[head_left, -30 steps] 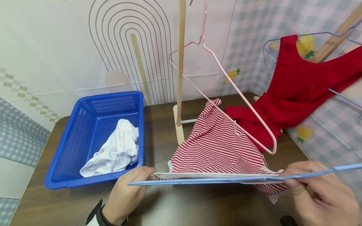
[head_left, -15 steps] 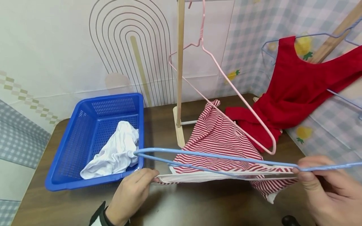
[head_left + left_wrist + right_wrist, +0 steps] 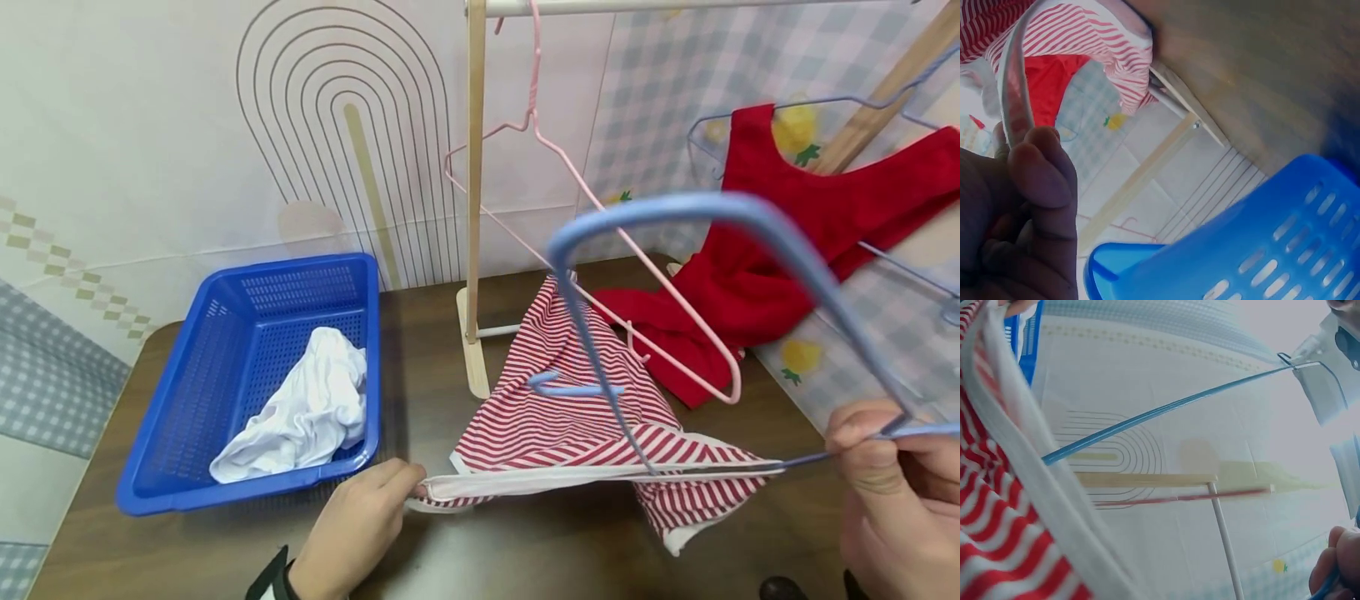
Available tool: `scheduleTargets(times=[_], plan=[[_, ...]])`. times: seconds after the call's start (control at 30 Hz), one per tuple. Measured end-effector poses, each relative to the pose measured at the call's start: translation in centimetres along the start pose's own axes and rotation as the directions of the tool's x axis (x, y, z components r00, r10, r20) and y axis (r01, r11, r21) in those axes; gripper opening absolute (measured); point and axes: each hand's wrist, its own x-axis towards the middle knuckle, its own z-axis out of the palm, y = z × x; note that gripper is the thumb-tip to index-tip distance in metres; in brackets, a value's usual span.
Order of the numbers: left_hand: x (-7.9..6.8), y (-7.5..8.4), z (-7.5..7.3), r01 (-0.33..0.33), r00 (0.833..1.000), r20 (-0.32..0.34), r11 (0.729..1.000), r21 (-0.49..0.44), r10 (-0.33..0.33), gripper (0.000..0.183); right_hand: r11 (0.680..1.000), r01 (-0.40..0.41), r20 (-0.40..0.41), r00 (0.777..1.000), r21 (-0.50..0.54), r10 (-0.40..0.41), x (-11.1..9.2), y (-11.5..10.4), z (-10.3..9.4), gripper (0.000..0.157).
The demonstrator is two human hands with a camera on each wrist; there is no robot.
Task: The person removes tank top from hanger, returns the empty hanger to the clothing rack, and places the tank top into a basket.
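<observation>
Over striped garment (image 3: 547, 425), blue hanger (image 3: 660, 207) steeper vs. prev., in R hand (image 3: 896, 492)

The left hand (image 3: 1038, 206) there pinches the pale edge of a red-and-white striped cloth (image 3: 1079, 31); red fabric (image 3: 1049, 84) hangs beyond, a slotted blue basket (image 3: 1229, 244) nearby.

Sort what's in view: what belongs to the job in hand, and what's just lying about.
Apparently part of the job:
striped garment, pinched by the left grip
blue hanger, held in the right grip

Apparently just around:
blue basket
white cloth inside it
pink hanger
hanging red garment
wooden rack
</observation>
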Motion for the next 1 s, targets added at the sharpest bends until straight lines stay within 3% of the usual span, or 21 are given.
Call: scheduleTargets(times=[0.27, 0.43, 0.6, 0.67, 0.77, 0.83, 0.97, 1.0], plan=[[-0.5, 0.6, 0.3, 0.03, 0.995, 0.096, 0.998, 0.049, -0.034, 0.032, 0.994, -0.101, -0.08, 0.991, 0.048, 0.104, 0.9, -0.7, -1.0, 0.019], [-0.6, 0.7, 0.2, 0.051, 0.988, 0.14, 0.996, 0.072, -0.061, 0.033, 0.982, -0.171, -0.165, 0.97, 0.076, 0.182, 1.2, -1.3, -2.7, 0.019], [-0.6, 0.9, 0.1, 0.065, 0.983, 0.164, 0.994, 0.086, -0.078, 0.033, 0.983, -0.174, -0.231, 0.955, 0.064, 0.184, 0.9, -1.6, -4.1, 0.026], [-0.5, 1.0, 0.1, 0.073, 0.981, 0.171, 0.993, 0.093, -0.088, 0.033, 0.977, -0.166, -0.221, 0.956, 0.131, 0.192, 0.9, -1.7, -4.3, 0.023], [-0.5, 1.1, 0.1, 0.091, 0.977, 0.185, 0.991, 0.101, -0.109, 0.033, 0.944, -0.151, -0.22, 0.95, 0.295, 0.221, 1.0, -2.1, -4.4, 0.019], [-0.4, 1.2, 0.1, 0.103, 0.973, 0.196, 0.989, 0.106, -0.123, 0.033, 0.902, -0.164, -0.221, 0.938, 0.4, 0.269, 1.2, -2.5, -4.5, 0.013], [-0.4, 1.3, 0.0, 0.119, 0.965, 0.22, 0.987, 0.111, -0.141, 0.031, 0.802, -0.199, -0.176, 0.919, 0.563, 0.352, 1.8, -3.4, -4.7, 0.025], [-0.4, 1.3, 0.0, 0.121, 0.964, 0.225, 0.986, 0.112, -0.143, 0.031, 0.76, -0.21, -0.146, 0.917, 0.615, 0.372, 2.0, -3.5, -4.8, 0.029]])
